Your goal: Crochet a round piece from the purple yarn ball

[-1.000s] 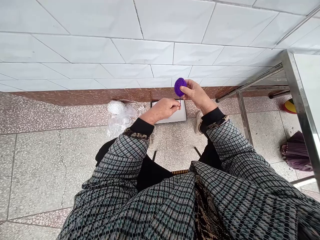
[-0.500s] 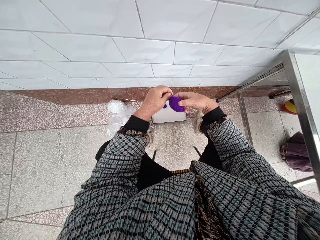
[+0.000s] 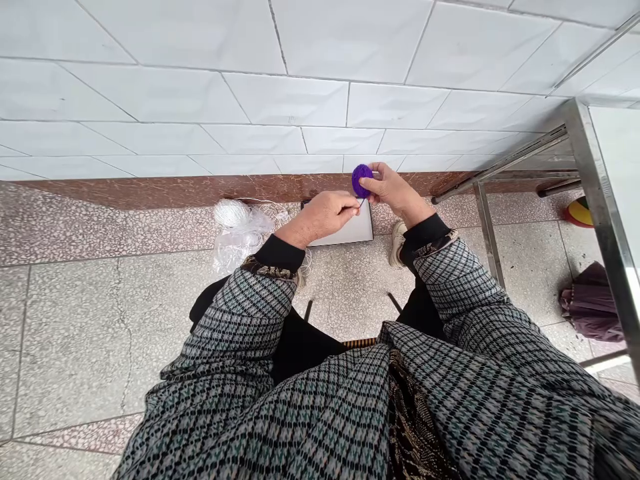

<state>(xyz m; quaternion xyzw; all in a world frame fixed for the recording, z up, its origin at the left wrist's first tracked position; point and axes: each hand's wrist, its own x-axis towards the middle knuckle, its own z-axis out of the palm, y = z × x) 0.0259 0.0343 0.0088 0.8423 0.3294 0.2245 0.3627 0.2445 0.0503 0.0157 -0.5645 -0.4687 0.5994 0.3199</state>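
Note:
A ball of purple yarn [image 3: 362,181] is gripped in my right hand [image 3: 393,192], thumb across its front and fingers behind. My left hand [image 3: 327,215], just below and to the left, pinches a short stretch of the purple strand [image 3: 363,203] that runs down from the ball. Beneath both hands a shallow white box [image 3: 345,233] with a dark edge lies on the floor, partly hidden by my left hand. A ball of white yarn [image 3: 233,213] and clear plastic wrapping [image 3: 233,247] lie left of the box.
A white tiled wall [image 3: 300,100] rises close in front. On the right stands a metal-framed table [image 3: 597,193]. Under it lie a dark purple folded umbrella-like thing [image 3: 595,303] and a yellow and red round object [image 3: 579,211]. My shoe [image 3: 397,244] stands right of the box.
My right hand has raised and turned the purple yarn ball. My left hand has moved from the ball's upper left to below it, still pinching the strand.

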